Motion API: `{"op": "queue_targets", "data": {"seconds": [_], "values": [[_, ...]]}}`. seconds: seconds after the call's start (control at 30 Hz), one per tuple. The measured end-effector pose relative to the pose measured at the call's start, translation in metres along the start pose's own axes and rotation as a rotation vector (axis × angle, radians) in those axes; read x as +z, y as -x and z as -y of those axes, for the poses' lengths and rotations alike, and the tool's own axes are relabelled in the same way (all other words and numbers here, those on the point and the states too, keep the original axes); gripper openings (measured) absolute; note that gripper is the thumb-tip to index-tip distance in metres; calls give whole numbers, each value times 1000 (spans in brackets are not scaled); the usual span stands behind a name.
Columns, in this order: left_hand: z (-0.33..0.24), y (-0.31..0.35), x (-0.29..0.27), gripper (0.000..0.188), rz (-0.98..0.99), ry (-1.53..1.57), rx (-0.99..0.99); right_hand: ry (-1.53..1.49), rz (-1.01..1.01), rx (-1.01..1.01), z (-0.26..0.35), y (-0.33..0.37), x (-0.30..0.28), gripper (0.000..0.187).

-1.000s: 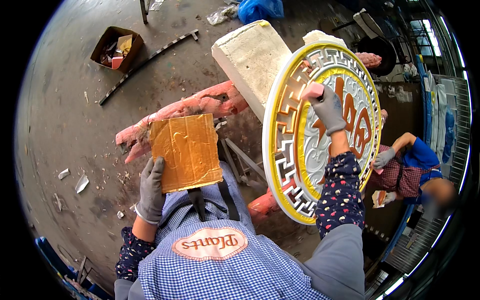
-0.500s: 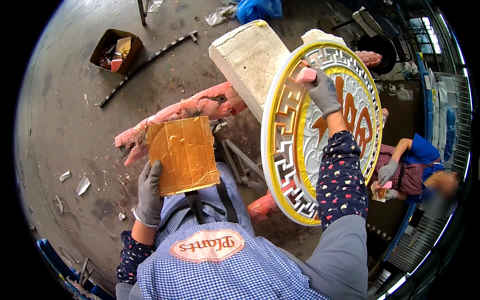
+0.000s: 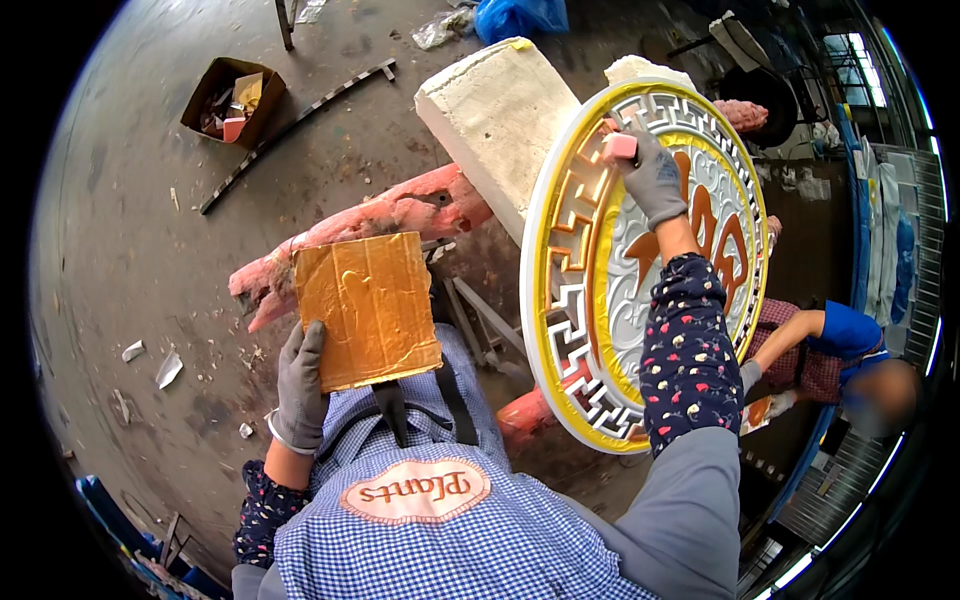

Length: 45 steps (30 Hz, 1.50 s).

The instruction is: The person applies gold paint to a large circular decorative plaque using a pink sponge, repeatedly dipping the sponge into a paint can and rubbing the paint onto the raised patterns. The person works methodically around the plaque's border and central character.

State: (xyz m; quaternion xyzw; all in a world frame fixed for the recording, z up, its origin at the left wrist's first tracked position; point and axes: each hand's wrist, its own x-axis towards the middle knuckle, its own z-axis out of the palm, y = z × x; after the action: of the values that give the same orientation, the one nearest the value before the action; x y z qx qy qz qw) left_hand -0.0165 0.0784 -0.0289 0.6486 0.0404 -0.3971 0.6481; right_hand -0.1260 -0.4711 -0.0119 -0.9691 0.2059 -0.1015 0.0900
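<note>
My left hand (image 3: pixel 301 390), in a grey glove, grips the lower left edge of a square cardboard palette (image 3: pixel 367 310) smeared with gold paint. In my grey-gloved right hand (image 3: pixel 655 182) is a small pink sponge (image 3: pixel 619 147), held at the upper left border of a large round relief panel (image 3: pixel 622 335). The panel has a white rim, yellow bands, a fret-pattern border and raised curls in the middle. Part of the upper left fret and the central raised shapes are gold-brown; the lower fret is white. My right forearm hides some of the panel's lower right.
A white foam block (image 3: pixel 500 125) and a rough pink foam-covered bar (image 3: pixel 370 215) lie beside and under the panel. A cardboard box (image 3: pixel 212 125) of scraps and a long metal strip (image 3: pixel 300 135) are on the floor. At the right, a co-worker (image 3: pixel 800 350) reaches toward the panel's far side.
My right hand with the sponge has shifted slightly right along the fret border. The co-worker's hands have moved lower, closer to the panel's edge. My left hand and the palette stay nearly still.
</note>
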Motion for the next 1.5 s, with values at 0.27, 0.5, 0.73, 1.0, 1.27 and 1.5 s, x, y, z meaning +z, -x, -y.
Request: {"op": "queue_targets", "data": {"seconds": [0.27, 0.5, 0.73, 1.0, 1.27, 1.5], "values": [[-1, -1, 4, 42, 20, 85, -43, 3, -14, 19, -1, 5, 3, 30], [-4, -1, 6, 44, 17, 12, -1, -77, 9, 96, -6, 4, 4, 29], [1, -2, 1, 42, 36, 31, -17, 46, 81, 77, -15, 20, -10, 28], [-10, 1, 10, 45, 18, 14, -1, 109, 106, 180, 10, 16, -12, 28], [-8, 1, 10, 43, 32, 107, -34, -397, 30, 65, 114, 50, -52, 28], [-11, -1, 16, 47, 102, 194, -73, -656, 175, -30, 275, 98, -39, 35]]}}
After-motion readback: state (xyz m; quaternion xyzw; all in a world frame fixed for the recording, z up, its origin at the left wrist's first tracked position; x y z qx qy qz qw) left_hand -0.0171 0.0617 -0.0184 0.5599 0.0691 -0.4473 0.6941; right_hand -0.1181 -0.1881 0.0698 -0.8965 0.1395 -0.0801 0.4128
